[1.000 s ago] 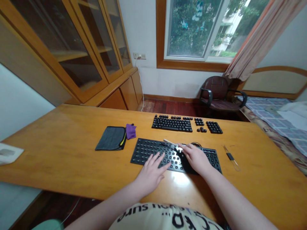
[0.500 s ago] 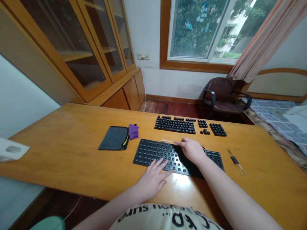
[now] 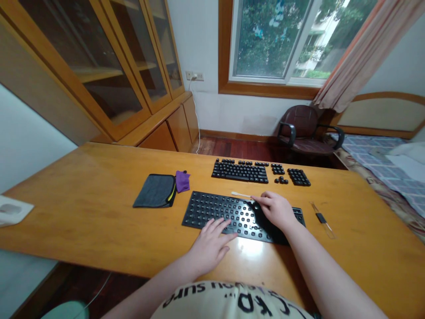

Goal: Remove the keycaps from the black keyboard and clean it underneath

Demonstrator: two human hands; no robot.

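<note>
A black keyboard base (image 3: 212,206), stripped of its keycaps, lies on the wooden desk in front of me. My left hand (image 3: 214,241) rests with spread fingers on its near edge, left of centre. My right hand (image 3: 275,210) is closed on a white cotton swab (image 3: 241,194), whose tip points left along the base's far edge. That hand covers part of the base's right side. Behind the base, loose black keycaps (image 3: 241,172) are laid out in keyboard order, with a number-pad group (image 3: 299,177) at their right end.
Left of the base lie a dark grey pouch (image 3: 154,190) and a purple cloth (image 3: 182,181). A wire keycap puller (image 3: 321,218) lies to the right. At the desk's left edge is a white object (image 3: 15,210). A brown armchair (image 3: 303,128) stands beyond the desk.
My right hand has moved to the right along the far edge of the base, carrying the cotton swab. The left hand stays on the near edge. The view has shifted slightly.
</note>
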